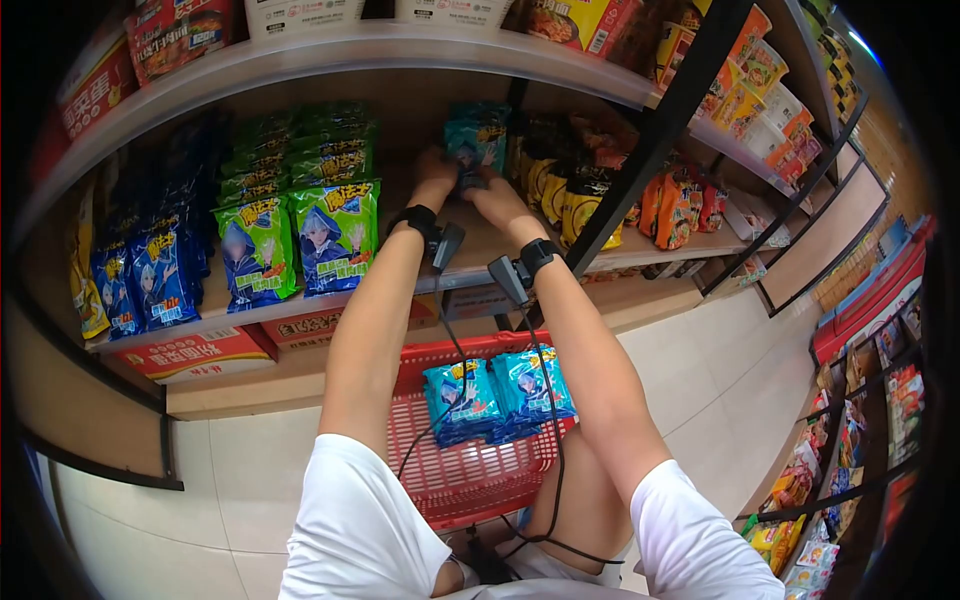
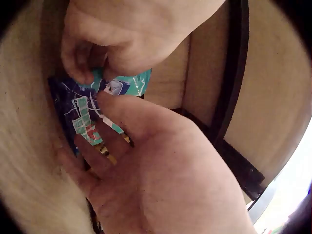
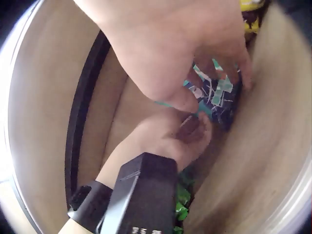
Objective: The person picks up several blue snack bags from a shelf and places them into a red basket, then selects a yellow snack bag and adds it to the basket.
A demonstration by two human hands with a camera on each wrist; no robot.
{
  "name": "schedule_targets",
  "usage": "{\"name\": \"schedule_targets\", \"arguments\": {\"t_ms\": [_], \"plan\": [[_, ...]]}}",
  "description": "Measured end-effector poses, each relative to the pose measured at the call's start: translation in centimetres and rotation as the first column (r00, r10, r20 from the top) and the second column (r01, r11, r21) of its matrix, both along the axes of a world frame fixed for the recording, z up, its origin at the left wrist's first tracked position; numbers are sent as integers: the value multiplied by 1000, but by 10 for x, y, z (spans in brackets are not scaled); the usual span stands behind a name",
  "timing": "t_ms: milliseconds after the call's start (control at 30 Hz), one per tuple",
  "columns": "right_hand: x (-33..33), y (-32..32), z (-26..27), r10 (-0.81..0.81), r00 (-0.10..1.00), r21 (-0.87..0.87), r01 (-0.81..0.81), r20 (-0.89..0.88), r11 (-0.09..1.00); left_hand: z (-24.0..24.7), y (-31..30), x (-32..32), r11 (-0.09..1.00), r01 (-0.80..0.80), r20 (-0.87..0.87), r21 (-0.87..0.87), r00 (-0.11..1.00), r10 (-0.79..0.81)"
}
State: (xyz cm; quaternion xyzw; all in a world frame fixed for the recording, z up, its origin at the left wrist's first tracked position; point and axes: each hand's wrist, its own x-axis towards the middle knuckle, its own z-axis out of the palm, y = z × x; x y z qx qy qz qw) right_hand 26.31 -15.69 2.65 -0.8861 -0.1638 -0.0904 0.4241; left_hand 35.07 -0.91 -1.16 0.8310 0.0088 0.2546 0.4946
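On the middle shelf, my left hand [image 1: 435,172] and right hand [image 1: 495,195] are on either side of a teal snack packet [image 1: 480,152], printed with a cartoon figure. In the left wrist view, the left hand [image 2: 131,34] pinches one edge of the packet [image 2: 80,105]. Below it there, the right hand [image 2: 156,156] has its thumb against the packet, other fingers along its side. The right wrist view shows the right hand's [image 3: 161,44] fingers curled over the packet [image 3: 222,97], close to the left hand [image 3: 165,136]. More teal packets [image 1: 482,110] stand behind.
Rows of green packets [image 1: 335,240] and blue packets [image 1: 160,270] stand left on the shelf; yellow-black packets [image 1: 590,210] stand right, near a black post [image 1: 655,120]. Below is a red basket [image 1: 430,480] holding teal packets [image 1: 465,400]. Another product rack [image 1: 840,460] stands at right.
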Motion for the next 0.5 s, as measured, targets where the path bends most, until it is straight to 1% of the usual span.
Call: {"name": "schedule_targets", "arguments": {"t_ms": [33, 100, 133, 200, 233, 300, 333, 433, 500], "plan": [[1, -1, 0, 32, 999, -11, -32, 9, 999, -6, -2, 11, 998, 14, -24, -55, 1000, -16], [2, -3, -4, 44, 999, 2, -44, 22, 999, -14, -8, 31, 985, 37, -68, -166, 997, -49], [2, -3, -4, 50, 998, 8, -51, 31, 999, -2, -10, 19, 971, 66, -95, -228, 991, -90], [4, -5, -1, 82, 996, 34, -80, -48, 996, 17, -14, -11, 932, 119, -142, -343, 974, -177], [4, -6, 1, 98, 991, 50, -94, -87, 994, 21, -17, -18, 927, 124, -148, -354, 971, -186], [3, -8, 3, 121, 987, 40, -118, -105, 992, 27, -20, -27, 919, 128, -164, -372, 966, -200], [2, -8, 5, 135, 984, 36, -132, -116, 991, 22, -23, -22, 941, 103, -148, -322, 976, -158], [0, -11, 9, 193, 974, 91, -183, -120, 979, 3, -27, -9, 972, 76, 18, -223, 997, -74], [-3, -11, 9, 169, 975, 81, -159, -141, 984, -7, -24, -1, 947, 126, 10, -295, 992, -128]]}}
